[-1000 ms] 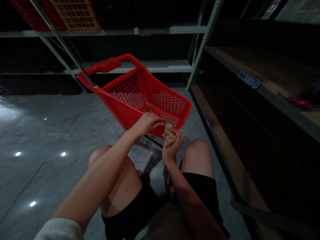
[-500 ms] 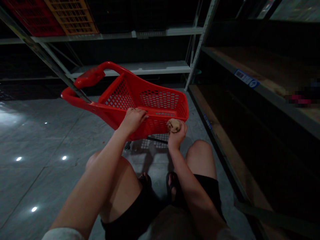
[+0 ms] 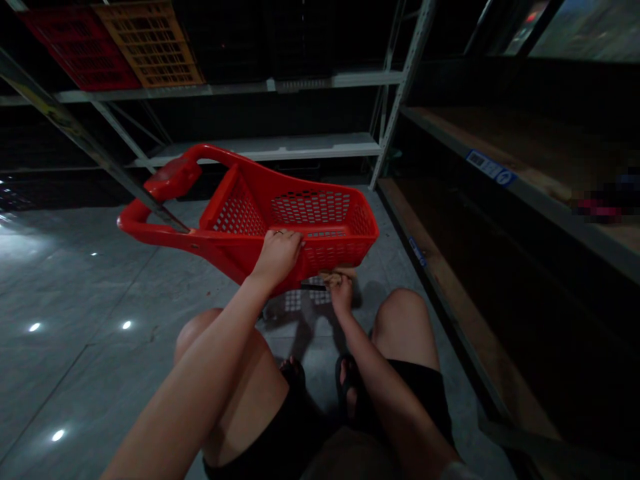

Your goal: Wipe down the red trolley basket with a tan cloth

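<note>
A red plastic shopping cart (image 3: 230, 250) stands in front of my knees, its handle toward the left. My left hand (image 3: 280, 255) is closed over the near rim of its basket, fingers curled to the inside. Below the basket's near side, my right hand (image 3: 342, 293) grips a crumpled tan cloth (image 3: 337, 275). The cloth is at the underside of the basket, close to the dark lower frame (image 3: 314, 287); whether it presses on the plastic I cannot tell. Part of the right hand's fingers is hidden by the cloth.
Behind the cart runs a metal shelf rack (image 3: 280, 147) holding a red crate (image 3: 83, 50) and a yellow crate (image 3: 150, 43). Wooden shelving (image 3: 500, 163) with blue labels borders the right. A slanting metal post (image 3: 95, 143) crosses at left, over the grey tiled floor (image 3: 100, 373).
My right hand has lowered with the cloth from the basket's near side to beneath it. My left hand stays on the rim. The view has tilted slightly up.
</note>
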`<state>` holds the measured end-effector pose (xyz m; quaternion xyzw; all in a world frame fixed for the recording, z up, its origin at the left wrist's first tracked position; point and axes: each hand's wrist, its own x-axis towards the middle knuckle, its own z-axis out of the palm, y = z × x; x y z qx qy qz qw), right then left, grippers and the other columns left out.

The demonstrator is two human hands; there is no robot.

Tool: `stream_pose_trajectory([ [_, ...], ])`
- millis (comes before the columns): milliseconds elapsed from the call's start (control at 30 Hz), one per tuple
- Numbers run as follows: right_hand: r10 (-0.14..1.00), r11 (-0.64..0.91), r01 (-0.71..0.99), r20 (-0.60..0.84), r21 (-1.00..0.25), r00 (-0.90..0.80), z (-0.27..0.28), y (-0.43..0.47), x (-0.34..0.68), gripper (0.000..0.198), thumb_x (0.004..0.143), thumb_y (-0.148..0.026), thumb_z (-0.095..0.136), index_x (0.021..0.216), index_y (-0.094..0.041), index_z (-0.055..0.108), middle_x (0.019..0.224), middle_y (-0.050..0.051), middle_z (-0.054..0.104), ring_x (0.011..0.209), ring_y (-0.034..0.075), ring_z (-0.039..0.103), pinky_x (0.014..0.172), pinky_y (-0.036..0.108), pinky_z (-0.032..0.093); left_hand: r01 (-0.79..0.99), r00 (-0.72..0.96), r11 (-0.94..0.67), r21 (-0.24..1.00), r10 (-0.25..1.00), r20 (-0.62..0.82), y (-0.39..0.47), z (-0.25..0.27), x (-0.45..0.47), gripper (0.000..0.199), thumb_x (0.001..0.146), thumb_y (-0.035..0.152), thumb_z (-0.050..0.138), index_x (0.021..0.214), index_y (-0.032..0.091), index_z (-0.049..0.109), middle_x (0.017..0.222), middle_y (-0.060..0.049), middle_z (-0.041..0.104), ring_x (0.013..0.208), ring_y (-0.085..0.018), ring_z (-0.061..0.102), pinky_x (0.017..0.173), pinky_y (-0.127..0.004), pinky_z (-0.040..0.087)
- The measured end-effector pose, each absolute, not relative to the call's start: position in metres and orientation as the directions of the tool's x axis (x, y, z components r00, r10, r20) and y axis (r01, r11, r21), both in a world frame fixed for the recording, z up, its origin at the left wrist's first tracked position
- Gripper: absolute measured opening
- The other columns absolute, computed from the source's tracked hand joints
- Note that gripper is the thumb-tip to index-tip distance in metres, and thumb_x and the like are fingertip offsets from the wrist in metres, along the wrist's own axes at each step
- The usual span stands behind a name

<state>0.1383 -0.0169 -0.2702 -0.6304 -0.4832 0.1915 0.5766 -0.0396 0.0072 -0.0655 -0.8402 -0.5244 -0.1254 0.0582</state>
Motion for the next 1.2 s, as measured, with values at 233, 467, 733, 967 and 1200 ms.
stream_pose_trajectory([
  [233, 0.643, 0.280, 0.378, 0.464, -0.883, 0.609, -0.190, 0.001, 0.140, 0.028, 0.075, -0.021, 0.063, 0.102, -0.019, 0.059, 0.137, 0.014, 0.043, 0.106, 0.019, 0.059, 0.100, 0.039, 0.050, 0.902, 0.403, -0.430, 0.052, 0.876, 0.264, 0.006, -0.062, -0.038, 0.026, 0.102, 0.024, 0.042, 0.107, 0.017, 0.067, 0.112, -0.014, 0.075, 0.104, -0.029, 0.066, 0.089, -0.043, 0.039],
  [467, 0.594, 0.257, 0.188, 0.308, -0.948, 0.743, -0.216, 0.003, 0.137, 0.034, 0.070, -0.023, 0.062, 0.103, -0.021, 0.053, 0.114, 0.008, 0.053, 0.103, 0.019, 0.058, 0.101, 0.042, 0.049, 0.905, 0.399, -0.424, 0.047, 0.880, 0.256, 0.006, -0.061, -0.036, 0.027, 0.103, 0.028, 0.044, 0.105, 0.016, 0.067, 0.108, -0.014, 0.076, 0.102, -0.030, 0.067, 0.089, -0.043, 0.040],
  [733, 0.552, 0.310, 0.144, 0.302, -0.940, 0.778, -0.192, 0.020, 0.176, 0.038, 0.067, -0.022, 0.056, 0.104, -0.023, 0.047, 0.094, -0.002, 0.050, 0.084, 0.014, 0.055, 0.082, 0.032, 0.052, 0.915, 0.382, -0.403, 0.033, 0.887, 0.258, 0.006, -0.062, -0.034, 0.027, 0.103, 0.030, 0.043, 0.104, 0.017, 0.068, 0.106, -0.014, 0.076, 0.100, -0.029, 0.067, 0.088, -0.043, 0.040],
  [967, 0.499, 0.294, 0.530, 0.601, -0.795, 0.625, -0.163, 0.038, 0.206, 0.031, 0.073, -0.023, 0.058, 0.105, -0.021, 0.059, 0.114, 0.008, 0.052, 0.108, 0.023, 0.058, 0.102, 0.041, 0.047, 0.882, 0.449, -0.471, 0.003, 0.844, 0.292, -0.002, -0.050, -0.042, 0.037, 0.101, 0.022, 0.041, 0.130, 0.017, 0.064, 0.125, -0.015, 0.071, 0.115, -0.032, 0.062, 0.094, -0.046, 0.041],
  [1200, 0.805, 0.169, 0.334, 0.325, -0.927, 0.496, -0.247, -0.010, 0.154, 0.015, 0.063, -0.018, 0.053, 0.076, -0.020, 0.060, 0.080, 0.000, 0.056, 0.077, 0.017, 0.055, 0.079, 0.032, 0.048, 0.971, 0.238, -0.232, -0.065, 0.884, 0.403, -0.013, -0.028, -0.088, 0.042, 0.102, 0.047, 0.045, 0.115, 0.019, 0.072, 0.111, -0.017, 0.074, 0.110, -0.036, 0.063, 0.101, -0.053, 0.040],
])
